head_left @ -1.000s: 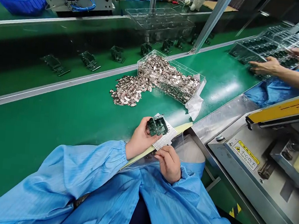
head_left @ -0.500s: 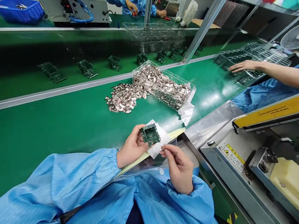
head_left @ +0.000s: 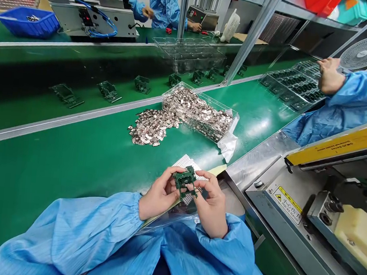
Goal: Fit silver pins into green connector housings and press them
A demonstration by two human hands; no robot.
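Observation:
A small dark green plastic frame (head_left: 184, 181) with an opening in its middle is held in front of my body. My left hand (head_left: 159, 193) grips its left side between thumb and fingers. On the right edge, my right hand (head_left: 211, 203) has its fingers and thumb closed around the frame. Whether a small part sits between the right fingertips cannot be made out. Under the hands lies a white ribbed sheet (head_left: 183, 161) on a yellowish strip (head_left: 218, 169). Beyond them, small silvery metal pieces (head_left: 152, 127) are heaped beside a clear box (head_left: 201, 113) full of the same pieces.
Similar green frames (head_left: 109, 91) stand in a row on the lower belt behind a metal rail (head_left: 76, 118). To the right is a machine with a yellow bar (head_left: 337, 140). A co-worker's hand (head_left: 330, 75) is raised near clear trays (head_left: 294, 85) of dark parts.
My right hand has moved left and up onto the green frame, which is now tilted and held by both hands. The co-worker's hand at right has lifted off the trays.

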